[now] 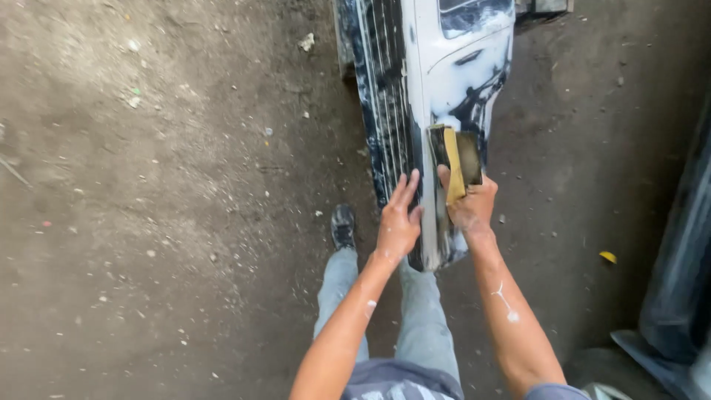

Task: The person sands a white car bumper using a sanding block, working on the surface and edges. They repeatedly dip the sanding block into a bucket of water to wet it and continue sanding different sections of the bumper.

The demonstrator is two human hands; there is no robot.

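Soft daylight falls around my white car bumper [444,67]; ground right of it darkens, its paint glares, edges blur slightly.

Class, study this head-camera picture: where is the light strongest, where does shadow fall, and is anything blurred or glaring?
Head view: daylight is strongest on the dusty grey dirt floor at left; the right side and the dark panel sink into shadow. The white-primed blue car bumper shows mild glare. The left hand, the right hand and the yellow-edged sanding block look slightly soft, not sharp.
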